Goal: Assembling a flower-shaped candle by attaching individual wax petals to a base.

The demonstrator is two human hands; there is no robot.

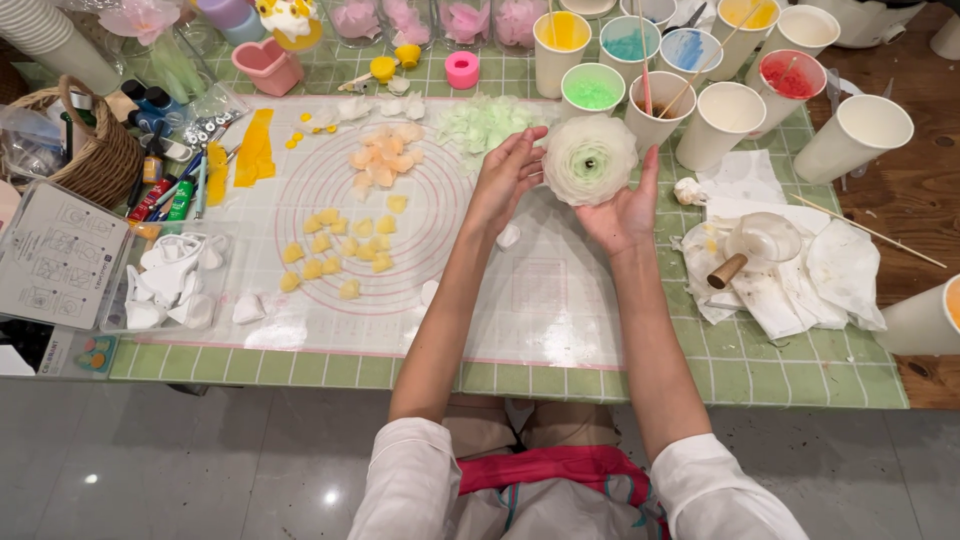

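Plainly, the right hand [625,205] cradles the flower [589,159], a pale green-white bloom of layered petals, from below and the side: palm under it, thumb up its right edge, fingers hidden behind. That loose cupping probably spares the thin petals from being crushed. The left hand [505,178] is open, grasping nothing, fingertips just touching the bloom's left rim, as if to steady or press a petal.

The flower sits above the far middle of the mat [545,300], just in front of the cups [720,120] of coloured liquid. It is round, so it has no real long axis across its face; its stem axis runs roughly toward the camera, with the dark centre facing up at the viewer and slightly tilted to the person.

Loose green petals [480,122] lie just left of the left hand, within easy reach. Peach petals [383,158] and yellow pieces [335,252] are sorted by colour further left.
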